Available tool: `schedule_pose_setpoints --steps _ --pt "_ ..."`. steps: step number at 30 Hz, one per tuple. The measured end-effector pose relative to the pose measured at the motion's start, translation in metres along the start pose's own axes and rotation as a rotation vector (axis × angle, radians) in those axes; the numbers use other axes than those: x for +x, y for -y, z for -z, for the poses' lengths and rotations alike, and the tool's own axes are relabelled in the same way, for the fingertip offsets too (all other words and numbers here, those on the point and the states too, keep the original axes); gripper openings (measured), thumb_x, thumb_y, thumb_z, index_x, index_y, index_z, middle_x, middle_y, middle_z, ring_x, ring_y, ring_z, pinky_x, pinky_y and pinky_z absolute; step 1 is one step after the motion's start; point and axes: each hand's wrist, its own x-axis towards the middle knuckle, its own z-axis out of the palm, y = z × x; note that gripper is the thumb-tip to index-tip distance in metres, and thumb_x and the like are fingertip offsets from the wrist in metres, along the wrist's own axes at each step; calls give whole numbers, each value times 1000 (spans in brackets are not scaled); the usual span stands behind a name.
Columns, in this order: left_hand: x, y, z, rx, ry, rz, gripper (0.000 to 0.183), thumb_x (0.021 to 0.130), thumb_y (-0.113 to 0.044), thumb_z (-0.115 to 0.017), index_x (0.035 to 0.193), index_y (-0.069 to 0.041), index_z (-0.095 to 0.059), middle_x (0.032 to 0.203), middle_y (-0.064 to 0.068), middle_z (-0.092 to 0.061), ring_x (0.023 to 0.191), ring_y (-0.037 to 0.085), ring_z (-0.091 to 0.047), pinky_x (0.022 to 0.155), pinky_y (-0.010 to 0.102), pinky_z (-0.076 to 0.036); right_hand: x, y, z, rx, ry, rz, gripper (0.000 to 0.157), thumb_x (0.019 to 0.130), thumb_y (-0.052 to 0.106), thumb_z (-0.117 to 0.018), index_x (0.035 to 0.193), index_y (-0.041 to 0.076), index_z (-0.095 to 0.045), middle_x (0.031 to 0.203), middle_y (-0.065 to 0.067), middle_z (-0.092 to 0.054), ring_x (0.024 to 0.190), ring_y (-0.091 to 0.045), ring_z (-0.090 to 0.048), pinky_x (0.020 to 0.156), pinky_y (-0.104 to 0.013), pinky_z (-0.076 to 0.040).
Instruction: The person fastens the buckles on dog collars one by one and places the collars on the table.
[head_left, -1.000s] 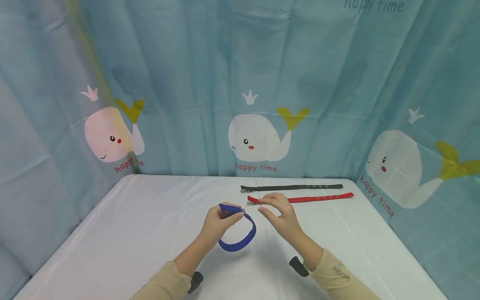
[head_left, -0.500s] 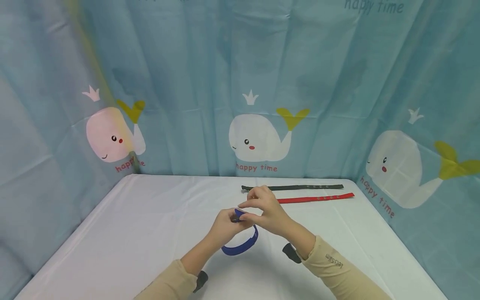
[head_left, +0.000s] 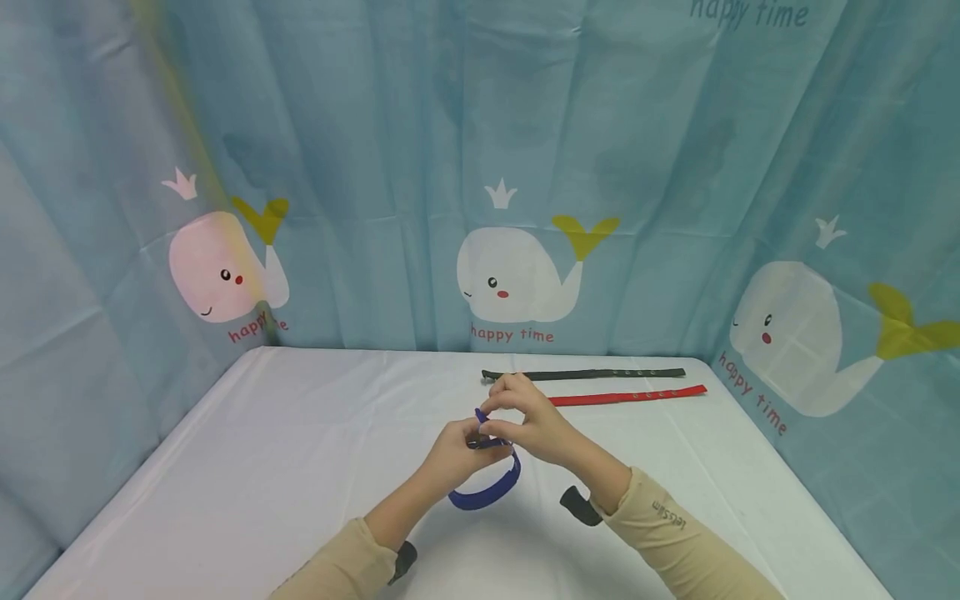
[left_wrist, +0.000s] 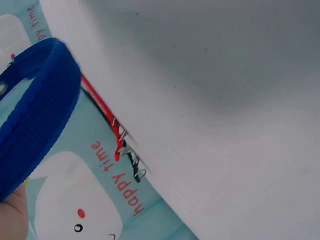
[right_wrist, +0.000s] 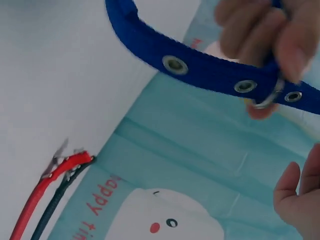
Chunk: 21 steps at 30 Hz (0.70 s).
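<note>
A blue collar [head_left: 487,496], bent into a loop, hangs in the air above the white table. My left hand [head_left: 450,458] grips its upper part, where a dark buckle piece [head_left: 480,444] shows by the thumb. From the right, my right hand [head_left: 543,429] pinches the collar's short blue end between thumb and fingers, close against the left hand. Metal-rimmed holes run along the blue strap [right_wrist: 210,80] in the right wrist view. That view also shows a metal ring [right_wrist: 272,95] on the strap. Fingers hide part of the buckle area.
Behind the hands, a red collar [head_left: 630,397] and a black collar [head_left: 585,375] lie stretched out, roughly parallel, on the white table [head_left: 300,433]. The right hand covers the red one's buckle end in the head view. A blue whale-print curtain [head_left: 397,250] stands around the table.
My right hand has moved left from near the red collar to the blue collar and now pinches its end. My left hand has shifted slightly right and down, still gripping the blue collar.
</note>
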Motion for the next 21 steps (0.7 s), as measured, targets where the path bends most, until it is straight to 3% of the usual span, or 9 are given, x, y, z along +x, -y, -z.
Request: schedule_pose_setpoints --steps 6,13,17,21 --pt "0 1 0 57 26 37 26 87 -21 -72 105 -1 -69 100 8 -71 99 29 -65 81 40 -54 3 4 4 129 -75 -73 9 91 1 -63 100 1 -64 99 -8 -59 91 -16 -53 80 -31 -48" --pt "-1 1 3 23 13 97 33 89 -23 -70 111 1 -67 94 7 -70 84 23 -66 75 38 -54 -6 -2 4 236 -104 -184 13 102 3 -44 111 -5 -50 96 -17 -64 73 -15 -58 69 -27 -51" --pt "-1 -1 2 61 -16 105 32 88 -25 -72 108 0 -69 98 9 -70 89 25 -66 78 39 -54 -9 -4 2 287 -142 -166 25 97 -4 -52 121 -9 -45 97 -21 -61 80 -17 -59 73 -24 -52" --pt "1 -4 3 113 -14 91 31 86 -23 -73 106 1 -70 102 11 -70 97 30 -65 83 47 -53 -11 -4 0 229 -147 -110 31 91 -8 -60 120 -7 -50 101 -19 -66 87 -22 -61 79 -24 -50"
